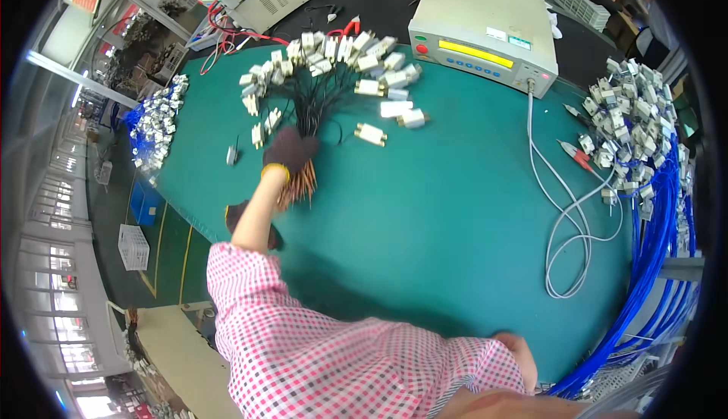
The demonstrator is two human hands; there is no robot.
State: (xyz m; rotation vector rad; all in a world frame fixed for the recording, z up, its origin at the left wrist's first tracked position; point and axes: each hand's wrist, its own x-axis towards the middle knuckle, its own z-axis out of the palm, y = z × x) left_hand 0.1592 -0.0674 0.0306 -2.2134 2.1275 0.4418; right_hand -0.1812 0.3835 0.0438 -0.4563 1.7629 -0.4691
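In a dark glove with a yellow cuff, my left hand [291, 152] is closed around a bundle of black cables [309, 112]. White plug housings [322, 47] fan out at the far ends of the cables; copper-coloured ends [302, 185] stick out below the glove. A second dark glove [236, 218] lies partly behind my left forearm; I cannot tell whether anything is in it. Bare skin of my right arm [519, 352] shows beyond a checked sleeve at the lower right. No fingers of my right hand can be made out.
A tester box [485, 28] with a yellow display stands at the back of the green mat [425, 222], its grey cable [557, 207] looping down the right. Piles of white connectors on blue cables lie right [633, 123] and left [161, 119]. A loose plug [370, 134] lies mid-table.
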